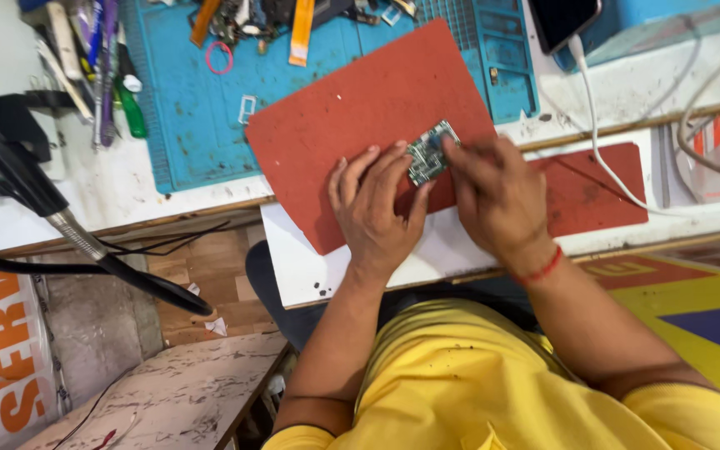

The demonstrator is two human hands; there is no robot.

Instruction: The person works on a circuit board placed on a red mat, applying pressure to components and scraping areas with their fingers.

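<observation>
Closest to the camera is the yellow shirt (pixel 468 375), then both forearms reaching up to the bench, with a red thread band (pixel 541 268) around the right wrist. The left hand (pixel 377 208) lies palm down on a red mat (pixel 335 125), fingers spread, fingertips pressing on the near edge of a small green circuit board (pixel 429 152). The right hand (pixel 493 193) comes in from the other side, fingers curled and pinching the board's right edge, so both hands have hold of it, flat on the mat near the mat's right side. Past the mat there's a blue work mat (pixel 210 117) cluttered with tools, including a green-handled screwdriver (pixel 131 108), a pink rubber band (pixel 219 57) and an orange flex strip (pixel 301 33). Off to the right, a white cable (pixel 597 125) runs up to a phone (pixel 560 21). A second red mat (pixel 593 192) sits beside the right hand.
</observation>
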